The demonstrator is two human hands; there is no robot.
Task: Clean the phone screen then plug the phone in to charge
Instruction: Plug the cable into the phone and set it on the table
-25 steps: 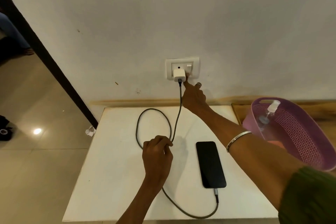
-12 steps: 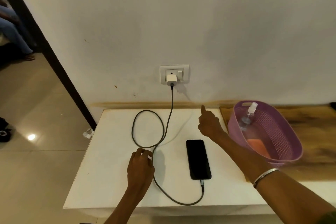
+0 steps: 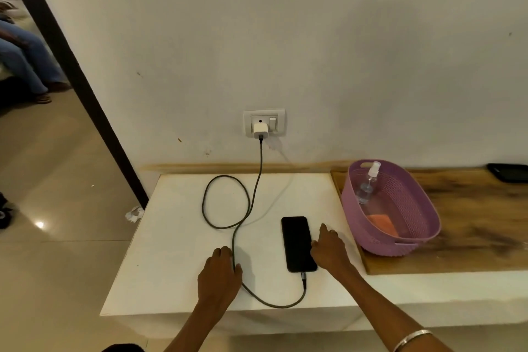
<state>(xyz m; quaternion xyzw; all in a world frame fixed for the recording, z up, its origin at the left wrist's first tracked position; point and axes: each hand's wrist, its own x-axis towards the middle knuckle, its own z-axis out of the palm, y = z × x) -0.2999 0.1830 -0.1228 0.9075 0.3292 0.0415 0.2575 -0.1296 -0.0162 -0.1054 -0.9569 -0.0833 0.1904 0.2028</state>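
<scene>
A black phone (image 3: 297, 241) lies screen up on the white table (image 3: 177, 237), its screen dark. A dark cable (image 3: 245, 208) runs from its near end in a loop up to a white charger (image 3: 260, 130) plugged into the wall socket (image 3: 264, 122). My right hand (image 3: 328, 248) rests at the phone's right edge, fingers touching it. My left hand (image 3: 221, 274) lies on the table over the cable, left of the phone, fingers relaxed.
A purple basket (image 3: 354, 208) on a wooden board (image 3: 471, 223) at the right holds a clear spray bottle (image 3: 367, 183) and an orange cloth (image 3: 381, 223). A dark object (image 3: 508, 172) lies far right. A doorway at the left shows a seated person's legs (image 3: 25, 60).
My right hand has come back from the wall switch down to the phone's right edge. My left hand slid nearer along the cable. The view has pulled back.
</scene>
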